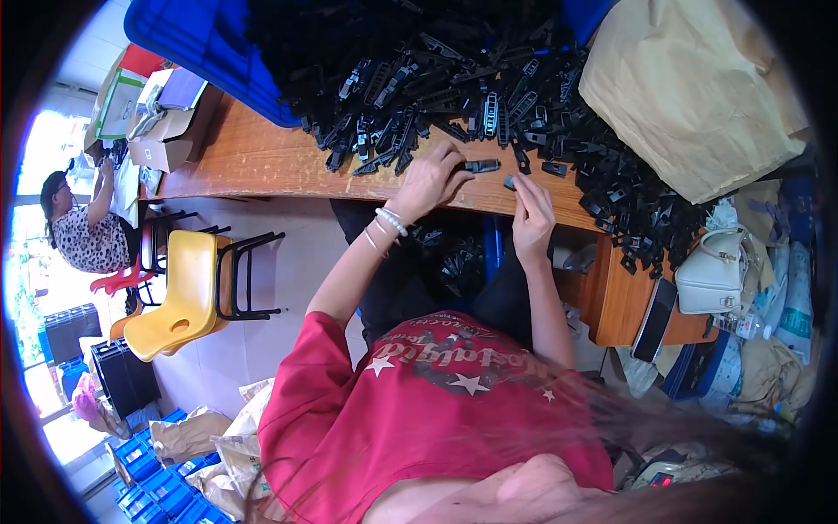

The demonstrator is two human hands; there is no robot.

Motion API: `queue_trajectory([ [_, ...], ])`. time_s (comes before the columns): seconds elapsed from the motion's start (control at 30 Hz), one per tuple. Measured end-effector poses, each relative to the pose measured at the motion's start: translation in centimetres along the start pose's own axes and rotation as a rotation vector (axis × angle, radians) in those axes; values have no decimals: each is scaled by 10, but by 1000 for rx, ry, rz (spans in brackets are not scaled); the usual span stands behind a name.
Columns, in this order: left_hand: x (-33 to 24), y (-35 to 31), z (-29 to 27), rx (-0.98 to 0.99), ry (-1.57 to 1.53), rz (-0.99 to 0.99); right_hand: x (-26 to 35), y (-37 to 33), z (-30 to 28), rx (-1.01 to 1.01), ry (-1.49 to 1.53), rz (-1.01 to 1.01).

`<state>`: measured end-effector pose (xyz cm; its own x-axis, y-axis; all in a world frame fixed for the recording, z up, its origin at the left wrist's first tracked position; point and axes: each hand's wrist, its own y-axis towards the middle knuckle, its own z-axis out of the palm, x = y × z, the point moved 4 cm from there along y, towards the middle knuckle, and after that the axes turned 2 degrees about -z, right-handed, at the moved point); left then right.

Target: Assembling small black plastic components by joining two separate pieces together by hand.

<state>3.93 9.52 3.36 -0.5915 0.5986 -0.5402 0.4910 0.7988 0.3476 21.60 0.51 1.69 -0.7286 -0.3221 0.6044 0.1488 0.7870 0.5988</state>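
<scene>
My left hand [429, 182], with bracelets at the wrist, is closed at the table's near edge. Its fingers pinch one end of a long, narrow black plastic part [483, 165]. A little to the right, my right hand [533, 217] is closed too, thumb and finger on a small dark plastic piece [509, 182]. The two pieces are apart. Just beyond my hands spreads a heap of long black plastic parts [419, 96], some with slots. Smaller black pieces [611, 196] lie piled to the right.
A blue bin [209, 52] leans at the far left of the wooden table [262, 162]. At the right are a large brown paper bag [698, 96], a white handbag [717, 271] and a phone [654, 320]. A yellow chair [188, 284] stands left; another person [83, 227] sits beyond.
</scene>
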Motion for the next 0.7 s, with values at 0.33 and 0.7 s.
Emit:
queue_trajectory([
  [0.33, 2, -15, -2, 34, -123, 69, 0, 9, -4, 109, 86, 123],
  [0.7, 3, -11, -2, 18, -150, 120, 1, 16, 6, 207, 353, 285],
])
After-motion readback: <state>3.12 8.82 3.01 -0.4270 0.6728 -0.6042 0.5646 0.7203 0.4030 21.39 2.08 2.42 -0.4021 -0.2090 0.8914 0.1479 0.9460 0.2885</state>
